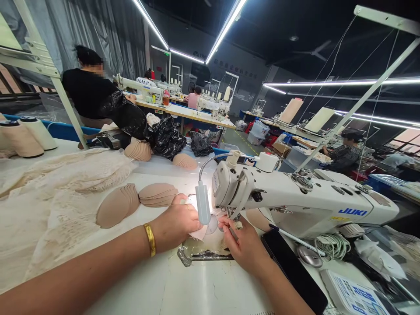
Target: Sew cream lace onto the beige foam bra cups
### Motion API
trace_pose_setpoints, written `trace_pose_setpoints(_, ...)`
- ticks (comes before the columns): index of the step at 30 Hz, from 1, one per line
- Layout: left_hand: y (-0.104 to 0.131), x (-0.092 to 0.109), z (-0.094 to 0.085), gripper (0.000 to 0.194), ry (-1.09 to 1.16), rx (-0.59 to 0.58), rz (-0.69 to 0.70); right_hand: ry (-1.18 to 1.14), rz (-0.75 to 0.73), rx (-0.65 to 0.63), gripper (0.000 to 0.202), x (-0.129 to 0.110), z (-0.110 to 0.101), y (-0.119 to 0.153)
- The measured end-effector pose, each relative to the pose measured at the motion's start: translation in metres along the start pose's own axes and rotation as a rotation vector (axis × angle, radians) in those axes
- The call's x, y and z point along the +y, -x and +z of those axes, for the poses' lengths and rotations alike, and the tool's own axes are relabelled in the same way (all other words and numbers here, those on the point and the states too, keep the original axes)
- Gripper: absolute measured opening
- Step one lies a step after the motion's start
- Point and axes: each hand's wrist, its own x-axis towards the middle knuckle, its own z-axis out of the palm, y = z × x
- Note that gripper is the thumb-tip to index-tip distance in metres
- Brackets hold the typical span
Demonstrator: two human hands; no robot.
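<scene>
Bright ceiling tube lights cut through a dim, dark-ceilinged room; a small lamp throws white glare onto the bench. Wide-angle distortion stretches the edges, and distant details look soft.

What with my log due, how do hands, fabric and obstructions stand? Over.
Left hand on pale pink fabric. Right hand at sewing machine's needle end, grip unclear. Lamp head in front, hiding part of the work.

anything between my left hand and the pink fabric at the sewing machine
Nothing visible does; the left hand is right at the pink fabric. The lamp head hides part of the fingers, so their exact grip can't be seen.
</scene>
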Motion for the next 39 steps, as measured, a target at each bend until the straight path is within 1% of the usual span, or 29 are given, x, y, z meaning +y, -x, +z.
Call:
trace_pose_setpoints(4, 0.001, 0.002, 0.0, 0.026, 0.001, -0.016, 0.03, -0.039, -0.021, -0.021, 0.024, -0.003, -0.003, -0.001)
trace_pose_setpoints(8, 0.006, 0.007, 0.006, 0.022, -0.005, -0.001, 0.049, -0.055, -0.044, -0.115, 0.024, -0.005, -0.005, 0.001)
trace_pose_setpoints(13, 0.015, 0.019, 0.012, 0.021, 0.003, 0.103, 0.106, -0.132, -0.128, -0.27, 0.03, -0.007, -0.004, 0.003)
trace_pose_setpoints(17, 0.017, 0.024, 0.017, 0.018, -0.007, 0.142, 0.137, -0.133, -0.111, -0.35, 0.028, -0.011, -0.003, 0.003)
trace_pose_setpoints(21, 0.013, 0.02, 0.026, 0.022, -0.02, 0.161, 0.093, -0.097, -0.074, -0.349, 0.031, -0.009, 0.001, 0.004)
trace_pose_setpoints(23, 0.01, 0.017, 0.026, 0.022, -0.027, 0.145, 0.074, -0.071, -0.045, -0.341, 0.032, -0.007, 0.004, 0.004)
trace_pose_setpoints(28, -0.001, 0.013, 0.013, 0.02, -0.037, 0.014, 0.016, -0.01, 0.017, -0.317, 0.037, -0.003, 0.012, 0.004)
trace_pose_setpoints(31, -0.007, 0.009, 0.009, 0.023, -0.068, -0.018, -0.015, 0.015, 0.018, -0.289, 0.038, 0.0, 0.016, 0.004)
trace_pose_setpoints(34, -0.011, 0.006, 0.007, 0.024, -0.045, -0.059, -0.095, 0.018, 0.0, -0.257, 0.036, 0.001, 0.018, 0.004)
trace_pose_setpoints(39, -0.011, 0.009, 0.004, 0.016, -0.009, -0.081, -0.199, 0.015, -0.024, -0.226, 0.03, 0.003, 0.019, 0.005)
